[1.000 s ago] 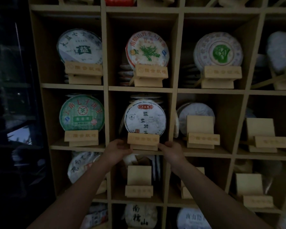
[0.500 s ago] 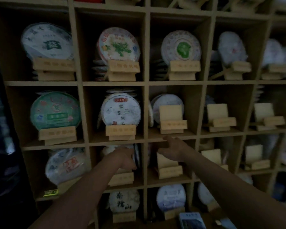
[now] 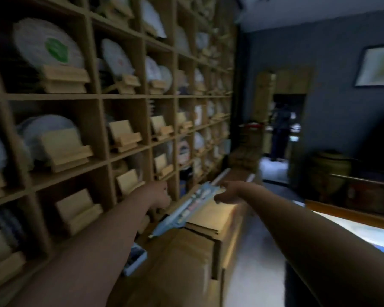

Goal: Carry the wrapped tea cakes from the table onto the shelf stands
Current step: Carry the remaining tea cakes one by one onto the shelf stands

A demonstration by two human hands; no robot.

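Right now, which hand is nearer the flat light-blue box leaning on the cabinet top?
Right. The right hand touches the light-blue box at its upper end; the left hand hangs beside it, near the shelf, apart from it.

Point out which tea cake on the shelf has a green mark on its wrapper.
It is the large tea cake in the upper-left cubby, propped on a wooden stand. Its white wrapper carries a green patch; the neighbouring cakes look plain or only faintly marked.

A tall wooden grid shelf (image 3: 102, 96) fills the left side, with round paper-wrapped tea cakes (image 3: 48, 48) propped on small wooden stands (image 3: 63, 79); several stands lower down hold nothing. Both bare arms reach forward. The left hand (image 3: 159, 196) hangs near the shelf front, fingers blurred. The right hand (image 3: 228, 192) touches a flat pale-blue packet (image 3: 186, 209) lying over light wooden boxes (image 3: 208, 220).
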